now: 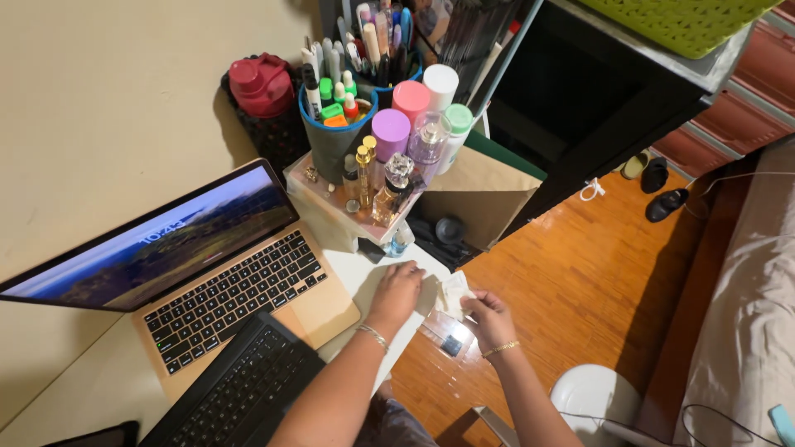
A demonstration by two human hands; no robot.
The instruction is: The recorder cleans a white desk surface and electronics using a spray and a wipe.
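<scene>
Nearest, a black keyboard (240, 389) overlaps the open laptop (207, 281). At the white desk (364, 277) edge, the right hand (489, 319) pinches a crumpled white tissue (454, 291); the left hand (397, 290) rests palm-down, fingers loosely curled, beside it. Perfume bottles (385, 190) crowd a pink tray (348, 207) beyond.

A plain cream wall (108, 99) backs the white surface (360, 277); glossy orange wood floor (580, 273) right; dark shelving (580, 99) beyond it.
</scene>
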